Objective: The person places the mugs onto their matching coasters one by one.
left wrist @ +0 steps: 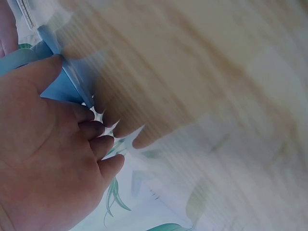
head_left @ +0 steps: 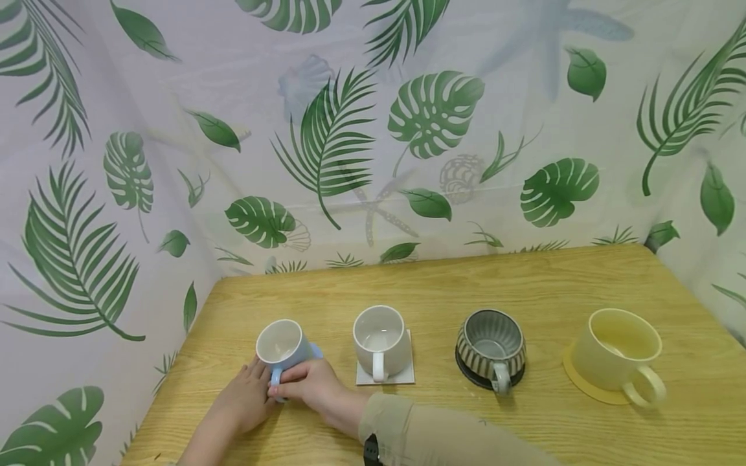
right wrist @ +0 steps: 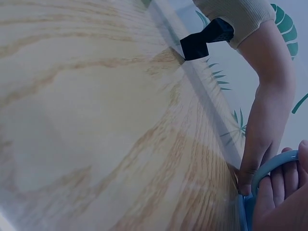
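Note:
At the table's left side stands a light blue mug [head_left: 296, 355] with a pale inside. A blue coaster [head_left: 316, 350] shows at its right side, partly hidden by the mug and fingers. My right hand [head_left: 320, 387] pinches the mug's handle [right wrist: 269, 166] between thumb and fingers. My left hand [head_left: 243, 396] lies low on the mug's left side, its fingers extended on the table. In the left wrist view, the left thumb touches a blue edge, while the other fingertips meet the tabletop; I cannot tell whether that edge is mug or coaster.
Rightward stand a white mug [head_left: 380, 353] on a square white coaster [head_left: 399, 377], a ribbed grey cup [head_left: 489, 353] on a round black coaster [head_left: 469, 371], and a yellow mug [head_left: 612, 362] on a yellow coaster [head_left: 583, 378]. A leaf-patterned curtain [head_left: 361, 142] surrounds the wooden table [head_left: 443, 285].

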`<state>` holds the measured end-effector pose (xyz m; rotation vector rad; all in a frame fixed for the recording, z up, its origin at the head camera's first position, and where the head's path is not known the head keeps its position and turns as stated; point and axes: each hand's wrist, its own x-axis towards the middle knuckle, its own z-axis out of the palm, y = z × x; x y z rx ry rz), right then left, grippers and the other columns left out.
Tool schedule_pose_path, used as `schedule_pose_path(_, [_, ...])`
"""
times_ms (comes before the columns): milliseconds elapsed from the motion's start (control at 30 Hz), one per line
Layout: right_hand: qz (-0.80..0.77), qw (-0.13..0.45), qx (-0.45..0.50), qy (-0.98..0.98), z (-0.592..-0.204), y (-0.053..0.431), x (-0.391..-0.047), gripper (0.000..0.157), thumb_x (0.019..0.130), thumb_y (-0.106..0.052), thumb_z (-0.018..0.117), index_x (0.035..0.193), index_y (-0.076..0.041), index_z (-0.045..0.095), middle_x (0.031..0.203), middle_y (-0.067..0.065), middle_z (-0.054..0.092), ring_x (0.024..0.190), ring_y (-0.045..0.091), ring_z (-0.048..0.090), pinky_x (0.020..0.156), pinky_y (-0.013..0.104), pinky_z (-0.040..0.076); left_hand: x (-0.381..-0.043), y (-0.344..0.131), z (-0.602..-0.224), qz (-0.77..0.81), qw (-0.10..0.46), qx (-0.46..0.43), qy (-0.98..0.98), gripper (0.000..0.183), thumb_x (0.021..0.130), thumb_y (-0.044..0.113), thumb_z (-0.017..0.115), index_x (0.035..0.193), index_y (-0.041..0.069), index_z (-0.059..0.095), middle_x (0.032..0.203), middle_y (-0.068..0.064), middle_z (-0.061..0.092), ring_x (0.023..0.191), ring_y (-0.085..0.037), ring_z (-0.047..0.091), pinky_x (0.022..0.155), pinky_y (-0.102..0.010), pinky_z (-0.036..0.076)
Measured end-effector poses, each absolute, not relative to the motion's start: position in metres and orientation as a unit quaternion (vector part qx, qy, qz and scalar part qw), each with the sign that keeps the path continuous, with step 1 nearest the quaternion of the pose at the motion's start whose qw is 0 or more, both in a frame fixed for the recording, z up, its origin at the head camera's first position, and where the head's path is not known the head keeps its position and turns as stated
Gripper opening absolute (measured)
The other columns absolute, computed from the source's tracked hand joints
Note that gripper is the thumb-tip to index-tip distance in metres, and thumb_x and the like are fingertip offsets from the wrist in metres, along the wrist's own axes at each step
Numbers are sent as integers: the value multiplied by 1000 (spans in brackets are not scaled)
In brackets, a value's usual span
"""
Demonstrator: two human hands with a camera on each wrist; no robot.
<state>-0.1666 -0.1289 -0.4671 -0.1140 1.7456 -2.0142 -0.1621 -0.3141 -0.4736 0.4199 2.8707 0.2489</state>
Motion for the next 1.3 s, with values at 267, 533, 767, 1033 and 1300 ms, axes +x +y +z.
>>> schedule_pose_path(267, [-728,234,-33,644,-467,-129,-167,15,87,2,85,98,10,80,87,7,81,81,3,63,69,15,52,-162,-309,-468,87,125,132,980,66,102,20,67,152,-16,44,164,-36,36,154,-56,33,125,-70,31])
schedule_pose_path(533, [-727,249,-56,638,-466,-125,-168,16,89,4,81,102,12,78,94,17,82,79,4,65,70,16,54,-162,-307,-465,89,136,128,978,68,103,23,67,154,-15,42,166,-36,34,155,-56,32,126,-70,29])
schedule_pose_path(767, [-718,261,-58,643,-468,-123,-170,16,90,2,81,104,10,79,95,10,81,81,5,64,71,17,55,-161,-308,-465,93,133,124,979,69,103,25,67,154,-14,42,165,-35,35,155,-56,32,126,-71,28])
schedule_pose_path(1033, [-706,262,-48,656,-464,-120,-170,18,90,2,80,107,9,80,106,2,75,87,6,63,76,21,59,-161,-308,-467,84,125,124,981,68,106,29,63,156,-12,41,166,-34,34,156,-55,32,125,-72,29])
schedule_pose_path(1300, [-700,273,-44,658,-460,-118,-169,17,91,1,80,108,6,80,106,2,76,91,8,66,83,27,63,-159,-308,-469,76,114,126,983,67,106,28,63,155,-12,42,166,-35,35,156,-55,30,124,-72,31])
